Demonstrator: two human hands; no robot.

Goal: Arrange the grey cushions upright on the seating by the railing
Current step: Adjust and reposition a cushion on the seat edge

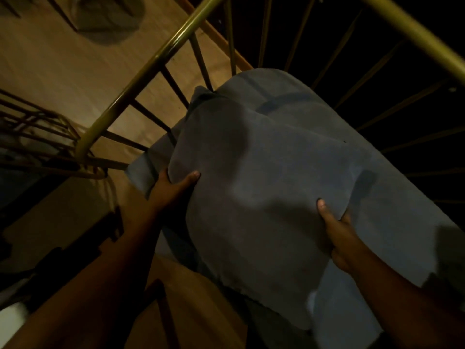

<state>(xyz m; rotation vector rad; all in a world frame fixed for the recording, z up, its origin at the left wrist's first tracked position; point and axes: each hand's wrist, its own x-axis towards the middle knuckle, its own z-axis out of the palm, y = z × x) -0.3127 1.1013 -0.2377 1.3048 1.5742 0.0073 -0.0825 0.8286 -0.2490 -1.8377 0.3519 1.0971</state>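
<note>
A large grey cushion fills the middle of the view, held up between both hands. My left hand grips its left edge, thumb on the front face. My right hand pinches its lower right side, thumb pressed into the fabric. Under and behind it lies the grey seat pad of a chair with a curved brass-coloured frame and thin spindles. The cushion's far corner leans toward the spindles on the left.
A wooden floor lies beyond the frame at left. Another wire-framed seat stands at the far left, and a grey round object sits at the top left. It is dark beyond the spindles on the right.
</note>
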